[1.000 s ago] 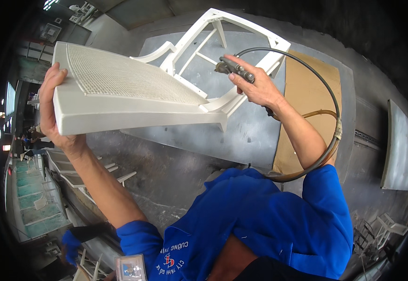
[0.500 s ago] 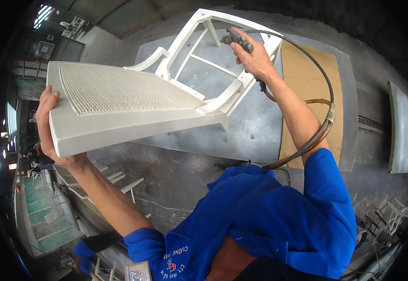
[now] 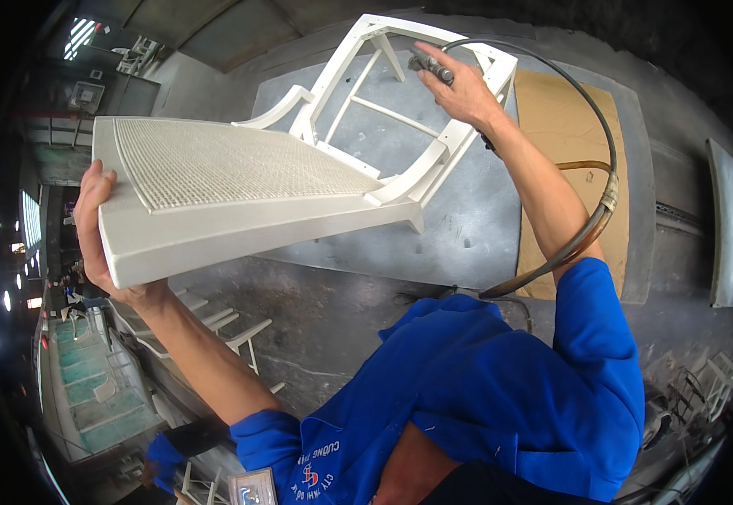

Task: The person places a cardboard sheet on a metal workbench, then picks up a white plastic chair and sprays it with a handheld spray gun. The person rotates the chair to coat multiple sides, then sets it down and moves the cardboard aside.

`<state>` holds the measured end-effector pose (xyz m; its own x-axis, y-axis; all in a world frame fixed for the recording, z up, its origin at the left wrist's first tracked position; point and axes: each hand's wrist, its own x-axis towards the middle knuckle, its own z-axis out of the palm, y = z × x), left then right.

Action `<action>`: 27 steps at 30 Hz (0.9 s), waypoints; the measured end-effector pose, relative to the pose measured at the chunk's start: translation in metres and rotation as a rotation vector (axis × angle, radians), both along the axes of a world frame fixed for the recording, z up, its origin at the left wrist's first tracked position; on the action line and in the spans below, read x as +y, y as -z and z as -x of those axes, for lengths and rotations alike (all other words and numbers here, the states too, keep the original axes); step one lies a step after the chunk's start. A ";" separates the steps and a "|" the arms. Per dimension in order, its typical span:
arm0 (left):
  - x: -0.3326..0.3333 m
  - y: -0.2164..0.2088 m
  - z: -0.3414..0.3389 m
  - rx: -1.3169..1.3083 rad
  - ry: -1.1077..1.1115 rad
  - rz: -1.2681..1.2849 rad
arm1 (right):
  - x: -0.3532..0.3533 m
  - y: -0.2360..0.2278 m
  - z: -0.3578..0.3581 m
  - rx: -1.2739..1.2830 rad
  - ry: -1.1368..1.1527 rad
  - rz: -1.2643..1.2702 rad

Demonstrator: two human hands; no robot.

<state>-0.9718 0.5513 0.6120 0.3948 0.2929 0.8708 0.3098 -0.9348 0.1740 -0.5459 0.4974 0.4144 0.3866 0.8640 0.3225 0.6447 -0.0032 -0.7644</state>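
Note:
A white chair frame (image 3: pixel 291 220) with a woven mesh back panel (image 3: pixel 232 160) lies tilted in front of me. My left hand (image 3: pixel 101 223) grips the outer end of the backrest, its fingers wrapped over the edge. Over the open seat frame, my right hand (image 3: pixel 467 93) is closed round a spray gun (image 3: pixel 431 66). A dark hose (image 3: pixel 589 105) arcs from the gun past my right forearm, bundled with a brown hose (image 3: pixel 589 240). Part of the gun's handle is hidden by my hand.
Below the chair lies a grey board (image 3: pixel 467 227), and a brown cardboard sheet (image 3: pixel 573 126) is on its right. White slatted frames (image 3: pixel 232 324) stand at the lower left, beside a green-surfaced table or rack (image 3: pixel 89 387). A pale panel (image 3: pixel 728 227) leans at the far right.
The chair, both hands and the surroundings sit slightly farther right in the picture. My right hand has shifted a little against the seat frame, still holding the spray gun.

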 end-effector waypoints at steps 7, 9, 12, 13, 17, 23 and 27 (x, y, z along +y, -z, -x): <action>0.021 -0.032 0.023 0.200 -0.091 0.155 | -0.064 -0.029 0.038 0.272 -0.242 0.243; 0.036 -0.043 0.033 0.282 -0.077 0.212 | -0.088 -0.031 0.044 0.338 -0.281 0.230; 0.050 -0.042 0.046 0.283 -0.068 0.184 | -0.125 -0.029 0.037 0.497 -0.164 0.103; 0.046 -0.035 0.052 0.248 -0.123 0.169 | -0.138 -0.027 0.029 0.562 -0.111 0.081; 0.013 -0.025 0.061 0.123 -0.192 0.106 | -0.206 -0.021 0.003 0.646 0.147 -0.114; -0.035 -0.079 -0.009 0.525 -0.213 -0.066 | -0.273 -0.055 -0.013 0.621 0.446 -0.534; -0.016 -0.097 -0.128 0.649 -0.117 -0.170 | -0.273 -0.109 -0.016 0.390 0.521 -0.700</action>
